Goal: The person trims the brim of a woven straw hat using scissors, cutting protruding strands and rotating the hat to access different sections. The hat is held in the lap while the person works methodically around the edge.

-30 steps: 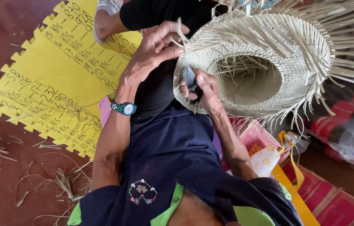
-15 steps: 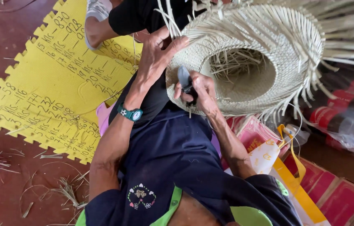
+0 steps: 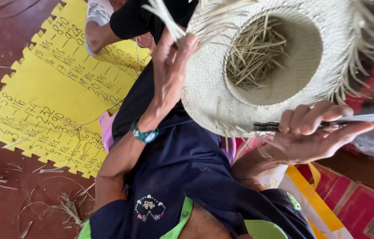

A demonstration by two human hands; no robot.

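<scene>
A woven straw hat point(image 3: 257, 66) is held over the lap, its brim pinched by the closed left hand point(image 3: 171, 66). A thin dark-handled blade point(image 3: 319, 123), lying crosswise just under the near brim, is gripped by the half-curled right hand point(image 3: 315, 135).

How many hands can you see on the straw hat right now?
1. The left hand grips the straw hat at its brim near loose strands. The right hand is beside the brim, holding a dark-handled knife.
</scene>
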